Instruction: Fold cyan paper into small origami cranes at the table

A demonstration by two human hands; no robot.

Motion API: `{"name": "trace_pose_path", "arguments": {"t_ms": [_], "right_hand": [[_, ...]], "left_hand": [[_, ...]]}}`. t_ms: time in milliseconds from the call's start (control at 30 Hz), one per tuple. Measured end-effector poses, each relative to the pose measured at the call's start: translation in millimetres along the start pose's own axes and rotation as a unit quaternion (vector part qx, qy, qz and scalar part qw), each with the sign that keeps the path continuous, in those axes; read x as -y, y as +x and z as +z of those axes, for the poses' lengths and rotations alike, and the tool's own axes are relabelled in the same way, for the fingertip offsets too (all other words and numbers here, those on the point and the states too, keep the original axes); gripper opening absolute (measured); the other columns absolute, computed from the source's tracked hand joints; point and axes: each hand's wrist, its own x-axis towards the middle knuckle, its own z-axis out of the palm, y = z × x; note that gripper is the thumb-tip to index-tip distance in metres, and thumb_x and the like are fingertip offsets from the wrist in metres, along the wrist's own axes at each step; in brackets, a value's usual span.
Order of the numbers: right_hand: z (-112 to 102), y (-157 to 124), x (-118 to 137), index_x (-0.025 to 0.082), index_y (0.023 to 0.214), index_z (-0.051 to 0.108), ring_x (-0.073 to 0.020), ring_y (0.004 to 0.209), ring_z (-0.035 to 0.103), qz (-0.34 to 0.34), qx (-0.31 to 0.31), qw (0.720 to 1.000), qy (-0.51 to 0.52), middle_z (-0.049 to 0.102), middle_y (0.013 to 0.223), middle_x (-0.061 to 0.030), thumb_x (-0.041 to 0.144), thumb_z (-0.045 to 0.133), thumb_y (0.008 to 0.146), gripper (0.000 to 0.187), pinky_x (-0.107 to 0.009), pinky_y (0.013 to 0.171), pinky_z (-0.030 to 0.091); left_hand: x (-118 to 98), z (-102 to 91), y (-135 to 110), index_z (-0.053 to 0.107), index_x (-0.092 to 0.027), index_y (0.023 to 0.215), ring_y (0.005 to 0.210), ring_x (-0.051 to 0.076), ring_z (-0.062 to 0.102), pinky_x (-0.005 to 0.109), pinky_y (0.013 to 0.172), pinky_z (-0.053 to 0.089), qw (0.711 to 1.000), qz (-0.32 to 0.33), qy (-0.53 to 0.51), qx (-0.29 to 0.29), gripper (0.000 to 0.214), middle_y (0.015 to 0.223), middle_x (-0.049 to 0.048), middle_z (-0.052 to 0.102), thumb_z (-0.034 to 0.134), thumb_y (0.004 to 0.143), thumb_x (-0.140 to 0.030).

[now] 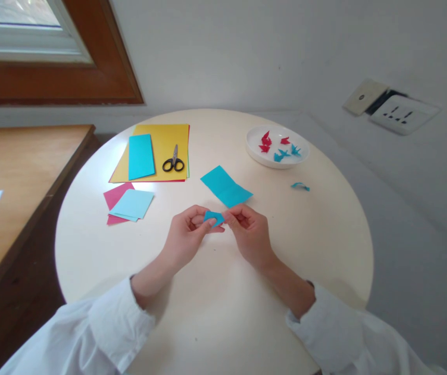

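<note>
A small folded blue paper piece is pinched between both hands above the middle of the round cream table. My left hand grips its left end with thumb and fingers closed. My right hand pinches its right end. Just beyond the hands lies a creased blue paper rectangle.
A white plate holds several small red and blue folded figures, with one blue folded figure lying beside it. Black scissors and a blue sheet rest on yellow paper. Pale blue squares lie over pink paper. A wooden desk stands at left.
</note>
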Motion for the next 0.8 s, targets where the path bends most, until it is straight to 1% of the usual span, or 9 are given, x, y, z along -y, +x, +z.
{"name": "trace_pose_path", "arguments": {"t_ms": [100, 200, 267, 367, 467, 567, 700, 800], "right_hand": [[-0.3, 0.0, -1.5, 0.019, 0.063, 0.060, -0.0114, 0.056, 0.056, 0.004, 0.011, 1.000, -0.001, 0.061, 0.060, 0.0018, 0.031, 0.064, 0.070, 0.015, -0.024, 0.054, 0.048], [-0.1, 0.4, -2.3, 0.019, 0.067, 0.063, -0.0118, 0.059, 0.057, 0.006, 0.037, 0.999, -0.007, 0.063, 0.065, 0.0009, 0.031, 0.065, 0.070, 0.012, -0.023, 0.054, 0.046], [-0.1, 0.3, -2.2, 0.019, 0.065, 0.063, -0.0117, 0.060, 0.056, -0.012, 0.045, 0.999, -0.027, 0.062, 0.064, 0.0012, 0.029, 0.064, 0.071, 0.011, -0.023, 0.054, 0.044], [-0.5, -0.6, -2.0, 0.019, 0.060, 0.060, -0.0114, 0.060, 0.054, -0.042, 0.036, 0.997, -0.053, 0.058, 0.060, 0.0020, 0.027, 0.062, 0.073, 0.015, -0.024, 0.056, 0.043], [-0.9, -0.8, -2.4, 0.019, 0.060, 0.059, -0.0112, 0.059, 0.054, -0.044, 0.030, 0.997, -0.050, 0.058, 0.061, 0.0019, 0.028, 0.060, 0.073, 0.016, -0.024, 0.056, 0.043], [-0.8, 0.2, -3.0, 0.019, 0.062, 0.060, -0.0117, 0.060, 0.055, -0.028, 0.042, 0.998, -0.034, 0.059, 0.063, 0.0011, 0.028, 0.061, 0.072, 0.014, -0.024, 0.056, 0.045], [0.0, 0.9, -1.7, 0.019, 0.067, 0.064, -0.0128, 0.064, 0.058, -0.012, 0.068, 0.997, -0.032, 0.063, 0.068, 0.0000, 0.029, 0.064, 0.070, 0.010, -0.024, 0.058, 0.047], [0.4, -0.2, -0.1, 0.019, 0.064, 0.062, -0.0122, 0.061, 0.056, -0.015, 0.064, 0.997, -0.035, 0.061, 0.064, 0.0005, 0.029, 0.064, 0.071, 0.013, -0.024, 0.056, 0.046]], "left_hand": [[0.5, -0.6, -0.2, 0.051, -0.017, 0.081, 0.062, 0.019, 0.070, 0.034, 0.069, 0.056, 1.000, 0.001, 0.009, 0.002, 0.035, 0.058, -0.0025, 0.067, 0.073, 0.065, -0.039], [0.4, -0.4, -1.0, 0.047, -0.019, 0.084, 0.062, 0.019, 0.070, 0.031, 0.066, 0.056, 1.000, 0.001, 0.018, 0.022, 0.037, 0.057, -0.0033, 0.067, 0.072, 0.066, -0.040], [0.2, 0.3, -1.6, 0.046, -0.019, 0.085, 0.064, 0.019, 0.070, 0.027, 0.060, 0.054, 0.999, -0.003, 0.029, 0.031, 0.039, 0.058, -0.0027, 0.067, 0.072, 0.066, -0.041], [1.0, 0.7, -1.3, 0.047, -0.019, 0.087, 0.063, 0.021, 0.070, 0.025, 0.053, 0.051, 0.999, -0.012, 0.043, 0.024, 0.040, 0.056, -0.0024, 0.067, 0.072, 0.065, -0.040], [3.3, -0.7, 0.0, 0.053, -0.016, 0.081, 0.064, 0.022, 0.070, 0.027, 0.057, 0.052, 0.998, -0.028, 0.050, 0.026, 0.035, 0.059, 0.0009, 0.068, 0.073, 0.064, -0.040], [5.5, -2.4, 0.6, 0.056, -0.014, 0.074, 0.066, 0.022, 0.070, 0.027, 0.058, 0.052, 0.997, -0.038, 0.063, 0.038, 0.030, 0.061, 0.0040, 0.070, 0.071, 0.066, -0.040], [6.7, -2.4, -0.5, 0.049, -0.017, 0.076, 0.064, 0.021, 0.070, 0.026, 0.054, 0.050, 0.996, -0.031, 0.068, 0.050, 0.030, 0.060, 0.0018, 0.070, 0.070, 0.068, -0.038], [6.7, -1.5, -1.1, 0.043, -0.020, 0.079, 0.062, 0.021, 0.070, 0.026, 0.055, 0.050, 0.996, -0.037, 0.058, 0.062, 0.035, 0.059, 0.0002, 0.070, 0.071, 0.068, -0.037]]}}
